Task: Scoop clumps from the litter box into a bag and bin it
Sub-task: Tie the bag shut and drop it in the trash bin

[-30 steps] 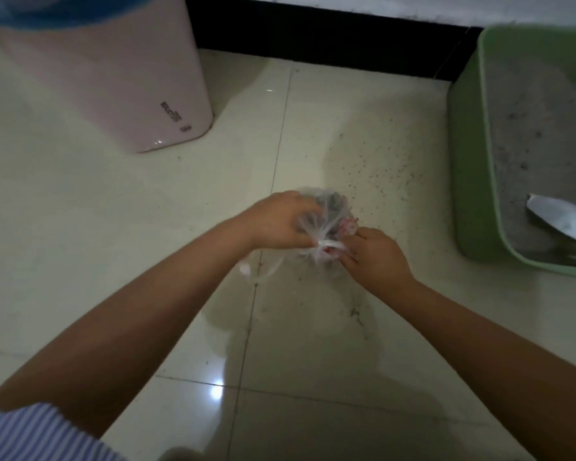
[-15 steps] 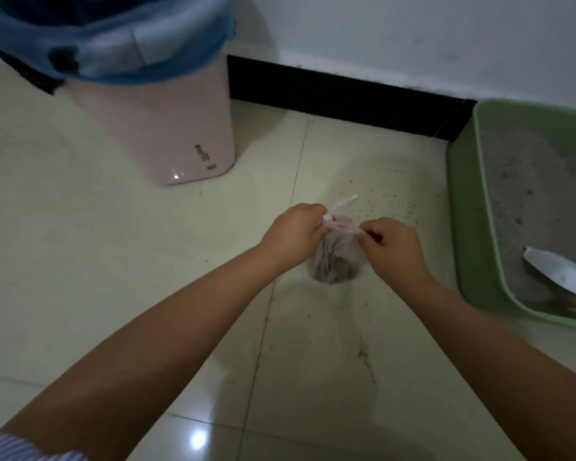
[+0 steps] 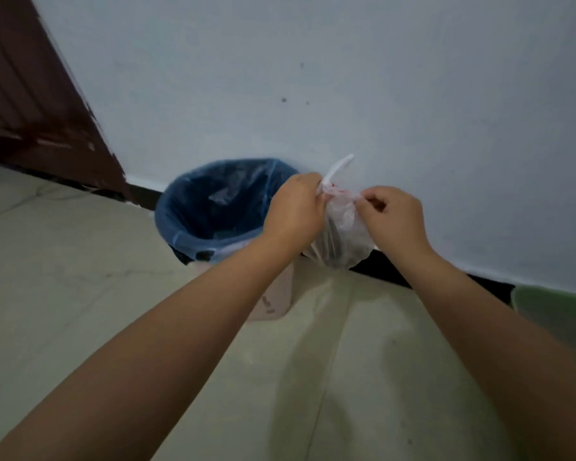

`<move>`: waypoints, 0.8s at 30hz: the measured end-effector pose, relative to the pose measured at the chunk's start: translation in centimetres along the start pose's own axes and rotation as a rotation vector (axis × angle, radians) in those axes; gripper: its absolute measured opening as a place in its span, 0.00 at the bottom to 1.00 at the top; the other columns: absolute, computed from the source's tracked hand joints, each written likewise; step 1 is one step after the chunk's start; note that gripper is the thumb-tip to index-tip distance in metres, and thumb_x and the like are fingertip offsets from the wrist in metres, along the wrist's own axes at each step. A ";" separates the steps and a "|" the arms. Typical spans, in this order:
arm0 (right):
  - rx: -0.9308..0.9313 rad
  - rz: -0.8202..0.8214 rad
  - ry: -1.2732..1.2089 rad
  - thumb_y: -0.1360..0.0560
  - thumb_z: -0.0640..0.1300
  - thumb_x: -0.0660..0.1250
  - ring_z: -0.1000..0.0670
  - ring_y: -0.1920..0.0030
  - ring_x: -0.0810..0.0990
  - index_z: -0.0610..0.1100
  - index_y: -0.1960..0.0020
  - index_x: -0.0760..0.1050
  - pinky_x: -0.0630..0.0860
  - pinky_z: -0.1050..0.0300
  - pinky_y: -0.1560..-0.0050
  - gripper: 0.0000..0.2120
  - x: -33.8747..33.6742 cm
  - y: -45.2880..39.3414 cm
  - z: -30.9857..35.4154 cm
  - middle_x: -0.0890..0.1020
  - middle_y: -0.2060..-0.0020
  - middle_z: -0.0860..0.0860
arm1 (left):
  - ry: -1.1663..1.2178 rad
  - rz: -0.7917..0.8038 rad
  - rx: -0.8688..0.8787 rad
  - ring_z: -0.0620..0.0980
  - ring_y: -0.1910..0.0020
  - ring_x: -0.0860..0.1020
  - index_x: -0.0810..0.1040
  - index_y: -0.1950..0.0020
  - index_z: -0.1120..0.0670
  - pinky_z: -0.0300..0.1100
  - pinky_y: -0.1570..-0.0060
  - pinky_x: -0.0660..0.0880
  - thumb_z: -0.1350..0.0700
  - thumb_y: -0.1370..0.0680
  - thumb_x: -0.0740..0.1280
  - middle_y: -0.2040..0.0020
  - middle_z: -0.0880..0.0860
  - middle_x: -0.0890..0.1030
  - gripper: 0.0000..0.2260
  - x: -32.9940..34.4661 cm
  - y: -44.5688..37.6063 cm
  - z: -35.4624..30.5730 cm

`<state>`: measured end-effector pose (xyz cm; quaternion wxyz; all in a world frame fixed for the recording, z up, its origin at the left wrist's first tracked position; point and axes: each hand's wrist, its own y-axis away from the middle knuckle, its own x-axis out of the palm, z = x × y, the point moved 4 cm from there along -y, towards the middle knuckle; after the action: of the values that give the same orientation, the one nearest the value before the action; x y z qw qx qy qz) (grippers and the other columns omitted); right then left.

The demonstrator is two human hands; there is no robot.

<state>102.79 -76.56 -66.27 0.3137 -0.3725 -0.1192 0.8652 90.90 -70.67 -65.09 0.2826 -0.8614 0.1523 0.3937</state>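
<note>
Both hands are up at centre frame with the bag strung between them. My left hand has its fingers curled round one side of the bag's neck, and my right hand pinches the other side, so the top is pulled taut across the gap. I read that as drawing a knot tight: pulling outward in opposite directions closes the mouth so nothing spills. A loose white tail of plastic pokes up above the left hand, likely a spare end of the tie.

The bag hangs clear of the floor, its dark, lumpy load sagging to the bottom, which suggests the scooping is finished. It sits just right of the bin, whose blue liner gapes open at centre left, handy for the drop. Only a green corner of the litter box shows at the right edge. What's left, I'd say, is a short swing left and a release.
</note>
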 end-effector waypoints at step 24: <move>-0.328 0.360 0.416 0.32 0.56 0.34 0.43 0.41 0.74 0.38 0.59 0.79 0.61 0.45 0.35 0.37 14.3 -1.5 1.3 0.82 0.54 0.42 | -0.247 -0.047 -0.462 0.57 0.43 0.75 0.71 0.39 0.64 0.44 0.46 0.70 0.63 0.19 0.55 0.41 0.61 0.76 0.12 -4.6 -3.6 13.7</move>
<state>95.00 -66.29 -72.82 0.1088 -0.6020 -0.1225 0.7815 81.57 -59.32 -67.56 0.1039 -0.8518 0.0027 0.5134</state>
